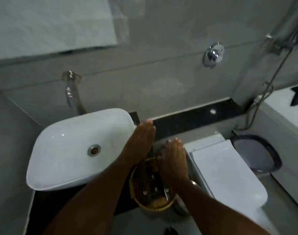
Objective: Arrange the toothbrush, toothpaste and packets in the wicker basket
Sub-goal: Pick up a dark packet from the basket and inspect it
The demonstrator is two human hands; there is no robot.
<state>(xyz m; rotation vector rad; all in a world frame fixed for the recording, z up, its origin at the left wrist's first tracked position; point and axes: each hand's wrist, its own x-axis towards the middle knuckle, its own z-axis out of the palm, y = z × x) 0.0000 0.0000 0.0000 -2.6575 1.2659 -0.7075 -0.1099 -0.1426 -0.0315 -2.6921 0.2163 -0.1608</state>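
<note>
A round yellow wicker basket (pixel 155 205) stands on the dark counter between the sink and the toilet. Dark packets (pixel 152 185) with small white marks lie inside it; I cannot make out a toothbrush or toothpaste. My left hand (pixel 141 143) is stretched flat, fingers together, over the basket's far left side. My right hand (pixel 174 160) is also flat, palm down, over the basket's right side. Neither hand holds anything. Both forearms cover parts of the basket.
A white vessel sink (pixel 77 150) with a wall tap (pixel 71 95) sits to the left. A closed white toilet (pixel 226 172) is to the right, a dark-rimmed bin (pixel 256 153) beyond it. A black counter ledge (pixel 195 116) runs along the wall.
</note>
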